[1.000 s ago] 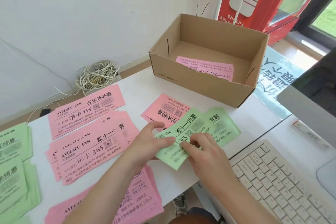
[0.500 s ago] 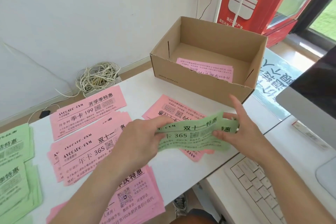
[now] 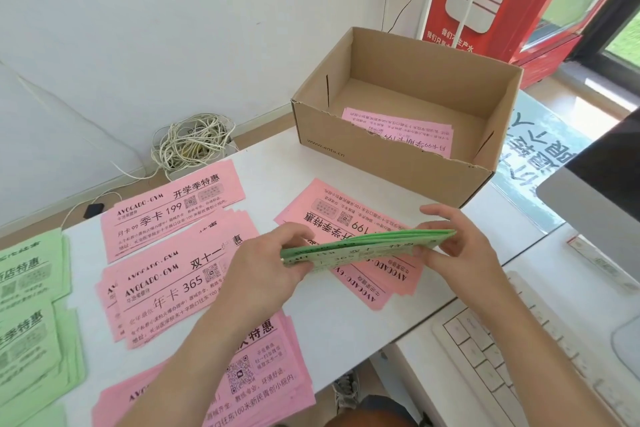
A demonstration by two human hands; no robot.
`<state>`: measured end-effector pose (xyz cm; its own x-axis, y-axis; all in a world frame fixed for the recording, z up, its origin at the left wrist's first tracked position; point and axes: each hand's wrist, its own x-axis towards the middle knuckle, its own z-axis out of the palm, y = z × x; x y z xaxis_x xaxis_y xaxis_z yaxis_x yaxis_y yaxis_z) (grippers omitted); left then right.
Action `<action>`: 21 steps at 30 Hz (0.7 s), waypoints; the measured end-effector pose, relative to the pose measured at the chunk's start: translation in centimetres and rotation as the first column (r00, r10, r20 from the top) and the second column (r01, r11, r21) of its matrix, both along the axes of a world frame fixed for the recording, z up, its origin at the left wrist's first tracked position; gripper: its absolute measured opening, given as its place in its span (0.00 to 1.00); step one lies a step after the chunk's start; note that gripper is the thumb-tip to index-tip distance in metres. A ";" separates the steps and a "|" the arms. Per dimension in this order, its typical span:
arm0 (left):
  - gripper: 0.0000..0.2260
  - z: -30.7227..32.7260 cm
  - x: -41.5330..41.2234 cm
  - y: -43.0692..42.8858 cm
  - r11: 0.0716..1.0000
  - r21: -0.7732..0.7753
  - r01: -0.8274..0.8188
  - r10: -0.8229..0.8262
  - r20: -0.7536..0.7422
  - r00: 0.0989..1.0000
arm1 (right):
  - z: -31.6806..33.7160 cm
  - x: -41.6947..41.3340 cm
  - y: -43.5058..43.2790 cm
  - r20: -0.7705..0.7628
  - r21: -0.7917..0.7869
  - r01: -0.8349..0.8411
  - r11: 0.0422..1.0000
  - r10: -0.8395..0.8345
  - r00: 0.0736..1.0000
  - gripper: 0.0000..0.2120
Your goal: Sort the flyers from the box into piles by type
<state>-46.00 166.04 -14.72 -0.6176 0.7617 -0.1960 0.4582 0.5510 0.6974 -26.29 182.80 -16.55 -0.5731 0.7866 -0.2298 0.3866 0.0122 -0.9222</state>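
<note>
Both hands hold a small stack of green flyers (image 3: 367,246) nearly edge-on above the table. My left hand (image 3: 263,267) grips its left end and my right hand (image 3: 457,246) pinches its right end. Under the stack lie upside-down pink flyers (image 3: 332,215). The open cardboard box (image 3: 381,149) stands behind, with pink flyers (image 3: 405,132) on its floor. Sorted pink piles lie to the left: one at the back (image 3: 166,215), one in the middle (image 3: 166,284), one near me (image 3: 256,374). Green piles (image 3: 31,315) sit at the far left edge.
A white table (image 3: 346,326) carries the piles. A white keyboard (image 3: 512,367) lies at lower right and a monitor (image 3: 602,191) stands at right. A coil of white cable (image 3: 190,142) rests on the floor by the wall. A red cabinet (image 3: 502,0) stands behind the box.
The green flyers went from lying flat on the table to being lifted and squared into a stack held edge-on. My right hand slid from the near edge to the right end.
</note>
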 end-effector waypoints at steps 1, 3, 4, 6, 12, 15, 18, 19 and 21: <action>0.17 -0.2 -0.1 0.1 0.997 0.028 -0.066 0.063 0.098 0.993 | -0.2 -0.1 0.0 -0.010 -0.019 0.014 1.000 -0.014 1.000 0.21; 0.18 -0.7 -0.3 0.2 0.979 0.073 -0.190 0.166 0.254 0.953 | -0.6 -0.6 0.0 0.001 -0.018 0.044 0.999 -0.044 0.999 0.18; 0.18 -0.9 -0.3 0.4 0.966 0.086 -0.245 0.208 0.308 0.928 | -0.8 -0.9 -0.1 0.005 -0.002 0.060 0.998 -0.060 0.998 0.17; 0.17 -1.0 -0.3 0.7 0.937 0.113 -0.330 0.267 0.377 0.887 | -1.0 -1.4 -0.3 -0.007 0.066 0.088 0.994 -0.088 0.996 0.16; 0.16 0.5 -0.5 1.5 0.827 0.258 -0.499 0.307 0.535 0.787 | 0.9 -1.9 0.0 -0.118 0.164 0.190 0.968 -0.172 0.978 0.17; 0.19 1.2 -0.6 0.6 0.787 0.237 -0.569 0.264 0.705 0.658 | 2.5 -2.1 -0.1 -0.165 0.102 0.168 0.980 -0.150 0.975 0.18; 0.14 1.7 -0.3 -1.6 0.791 0.216 -0.572 0.267 0.720 0.641 | 3.5 -2.9 -1.2 -0.149 -0.016 0.053 0.998 -0.055 0.987 0.14; 0.13 1.8 -0.2 -2.5 0.793 0.217 -0.569 0.298 0.676 0.674 | 3.6 -3.2 -1.8 -0.133 -0.058 0.015 0.998 -0.023 0.991 0.14; 0.14 2.0 -0.2 -4.5 0.783 0.234 -0.577 0.369 0.572 0.733 | 3.9 -4.0 -3.4 -0.158 -0.175 -0.033 0.984 0.005 0.987 0.12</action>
